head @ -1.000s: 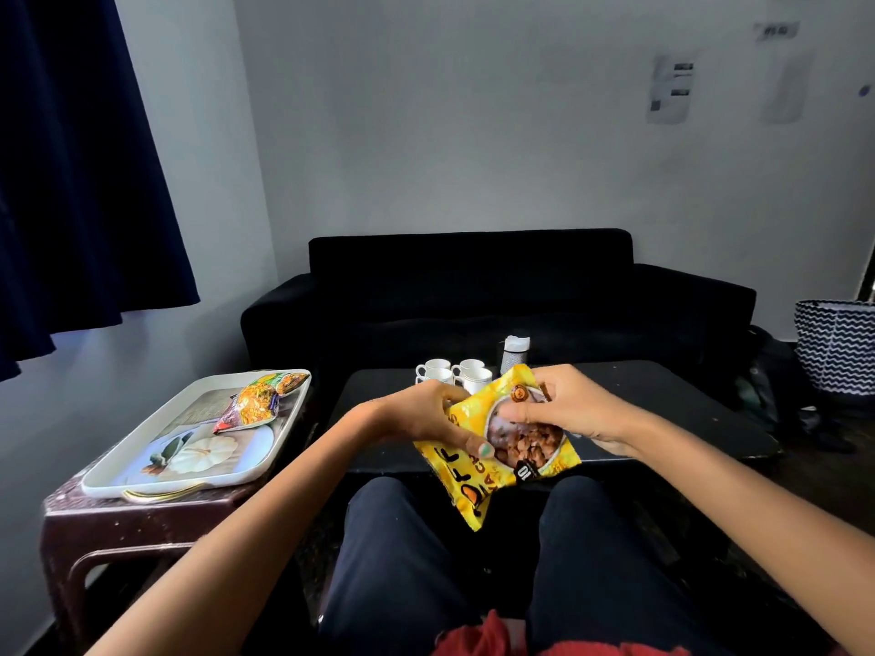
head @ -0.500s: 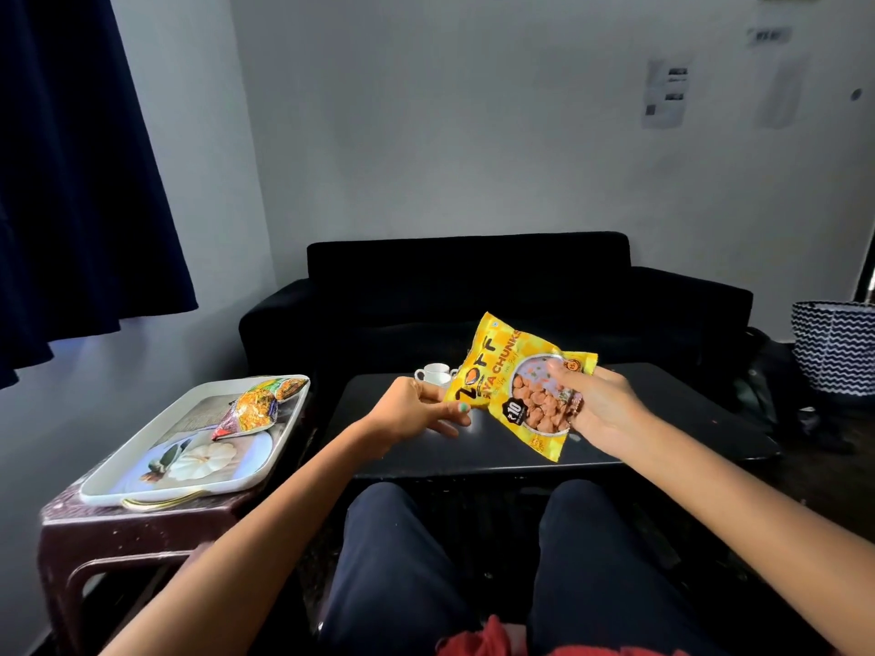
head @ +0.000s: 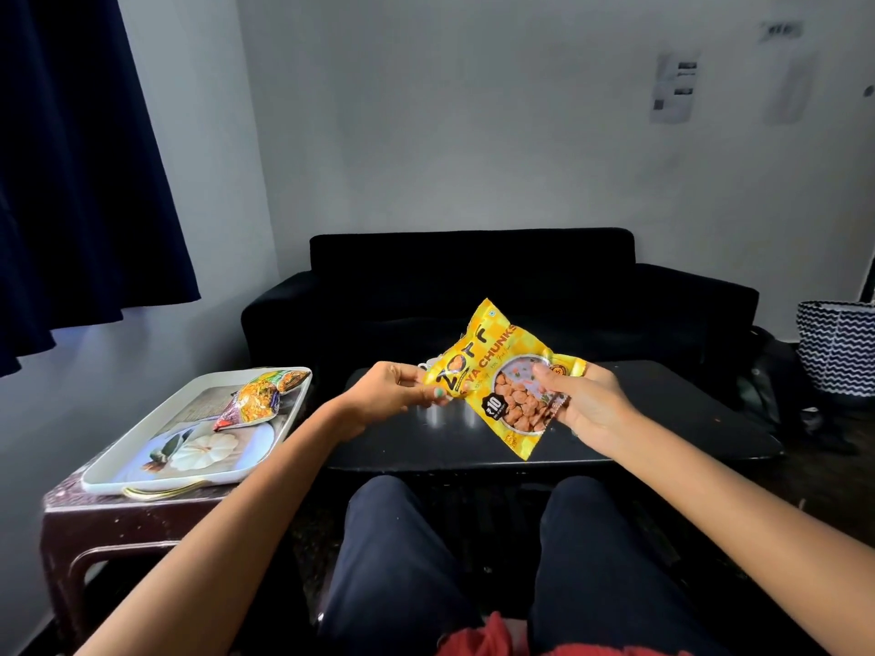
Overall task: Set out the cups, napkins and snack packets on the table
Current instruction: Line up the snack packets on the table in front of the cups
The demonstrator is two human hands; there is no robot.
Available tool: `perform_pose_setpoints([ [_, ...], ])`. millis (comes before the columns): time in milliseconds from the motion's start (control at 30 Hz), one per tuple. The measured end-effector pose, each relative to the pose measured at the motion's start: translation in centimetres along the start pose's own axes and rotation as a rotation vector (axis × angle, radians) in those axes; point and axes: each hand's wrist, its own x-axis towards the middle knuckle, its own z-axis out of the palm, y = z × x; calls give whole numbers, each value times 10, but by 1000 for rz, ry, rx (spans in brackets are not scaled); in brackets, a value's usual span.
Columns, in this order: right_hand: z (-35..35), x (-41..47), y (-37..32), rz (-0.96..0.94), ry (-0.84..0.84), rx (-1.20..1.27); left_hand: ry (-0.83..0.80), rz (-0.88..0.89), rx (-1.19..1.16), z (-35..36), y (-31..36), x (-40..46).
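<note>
While held above the lap, yellow snack packet (head: 502, 376) pinched at its left edge by left hand (head: 393, 390), gripped on its right half by right hand (head: 592, 404); long axis tilted, running from upper left down to lower right. Just beyond and below, dark desk (head: 663, 419), right hand nearer its open middle. Farther left, second packet (head: 255, 400) lying on tray (head: 142, 466) atop side stool (head: 118, 518).
</note>
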Motion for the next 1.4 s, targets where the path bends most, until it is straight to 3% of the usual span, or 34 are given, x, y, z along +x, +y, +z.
perform_pose_setpoints([
  [167, 8, 10, 19, 99, 71, 187, 42, -207, -677, 37, -12, 17],
  [333, -1, 28, 58, 209, 105, 171, 395, -305, -783, 77, -15, 41],
  [467, -18, 55, 72, 293, -41, -4, 566, -309, -672, 79, -26, 61],
  [600, -20, 76, 79, 282, -268, -121, 509, -291, -542, 68, -40, 71],
  [733, -7, 89, 86, 298, -300, -140, 478, -271, -502, 59, -51, 78],
  [967, -3, 110, 108, 266, -157, -155, 364, -380, -576, 57, -69, 102],
  [1133, -7, 127, 136, 322, -4, -136, 190, -546, -394, 65, -97, 108],
  [1400, 5, 156, 174, 345, 84, -152, 368, -616, -523, 72, -140, 128],
])
